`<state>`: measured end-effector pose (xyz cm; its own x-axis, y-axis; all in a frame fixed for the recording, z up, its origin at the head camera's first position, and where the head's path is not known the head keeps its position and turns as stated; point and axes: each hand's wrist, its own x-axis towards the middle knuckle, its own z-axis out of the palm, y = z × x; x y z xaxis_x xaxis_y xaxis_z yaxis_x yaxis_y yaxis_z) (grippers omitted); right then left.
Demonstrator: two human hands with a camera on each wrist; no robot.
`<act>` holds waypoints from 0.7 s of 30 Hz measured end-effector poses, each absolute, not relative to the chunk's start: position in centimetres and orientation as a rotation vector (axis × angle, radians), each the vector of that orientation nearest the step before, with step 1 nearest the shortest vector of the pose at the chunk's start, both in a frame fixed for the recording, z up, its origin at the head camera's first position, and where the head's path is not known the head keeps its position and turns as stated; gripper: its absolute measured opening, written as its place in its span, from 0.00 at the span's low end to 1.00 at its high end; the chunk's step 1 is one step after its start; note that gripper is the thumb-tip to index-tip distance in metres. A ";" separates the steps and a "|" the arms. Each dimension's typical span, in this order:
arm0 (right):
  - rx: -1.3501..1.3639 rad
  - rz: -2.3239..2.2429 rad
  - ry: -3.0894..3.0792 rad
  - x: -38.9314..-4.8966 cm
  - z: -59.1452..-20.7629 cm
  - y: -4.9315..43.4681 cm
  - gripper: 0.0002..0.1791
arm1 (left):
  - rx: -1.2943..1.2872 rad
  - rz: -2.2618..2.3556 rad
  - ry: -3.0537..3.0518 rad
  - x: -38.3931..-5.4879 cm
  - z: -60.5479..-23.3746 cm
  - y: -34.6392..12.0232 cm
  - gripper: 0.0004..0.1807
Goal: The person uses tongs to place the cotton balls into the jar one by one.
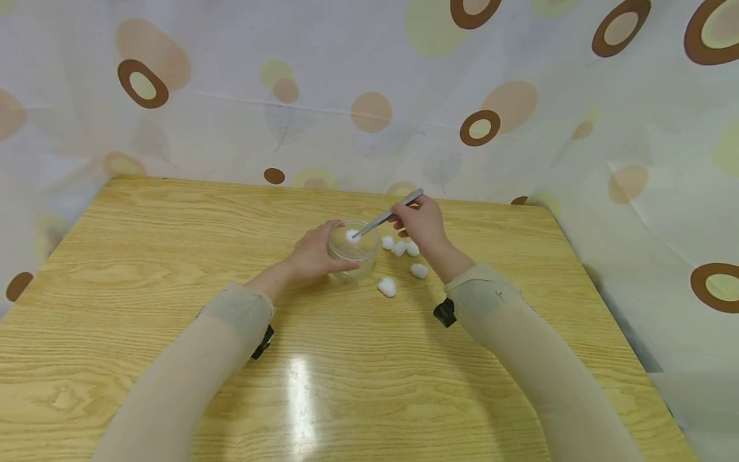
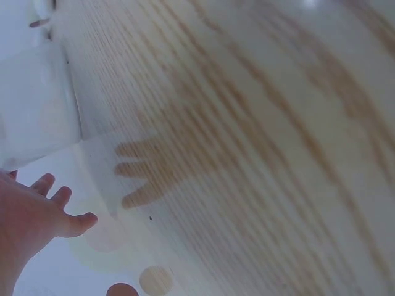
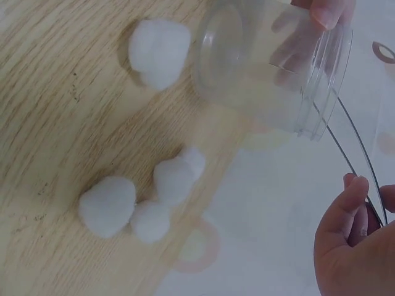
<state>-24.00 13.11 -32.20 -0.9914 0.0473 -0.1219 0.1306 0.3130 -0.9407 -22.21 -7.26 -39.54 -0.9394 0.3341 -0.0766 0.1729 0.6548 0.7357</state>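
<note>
Cotton balls (image 3: 107,206) lie on the tabletop (image 1: 375,398) to the right of the clear jar (image 3: 259,74): three clustered close by it, a fourth farther to its right, and a fifth apart from the rest, at its near right side. In the head view another ball (image 1: 349,235) shows within the jar's rim, at the tips of the metal tweezers (image 1: 381,221); whether the tips pinch it or merely touch it cannot be told. Such fluff should weigh almost nothing and squash readily, and its loose fibres may cling to the metal, so a light nip across the middle is likely better than a hard squeeze or a pluck at a wisp. The right hand (image 1: 423,226), up and to the right of the jar, pinches the tweezers by their upper part, leaving long, springy legs that probably answer to slight pressure. The left hand (image 1: 316,252) grips the jar from its left side, thumb across the front; the smooth, thin-looking wall may slip or flex, so a low, gentle wrap seems safest.
</note>
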 end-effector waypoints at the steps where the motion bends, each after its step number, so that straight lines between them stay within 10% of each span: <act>1: 0.154 -1.791 2.497 -24.0 -32.2 13.1 0.04 | 0.416 1.156 2.667 -22.2 -39.6 -7.3 0.51; 21: 0.005 -1.744 2.623 -23.5 -31.1 13.3 0.05 | 0.437 1.151 2.666 -22.2 -39.5 -7.2 0.52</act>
<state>-23.49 13.26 -31.09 -1.0000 0.0071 0.0051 -0.0019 0.3868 -0.9222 -22.18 -7.23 -39.49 -0.9353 0.3469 -0.0693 0.1874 0.6521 0.7346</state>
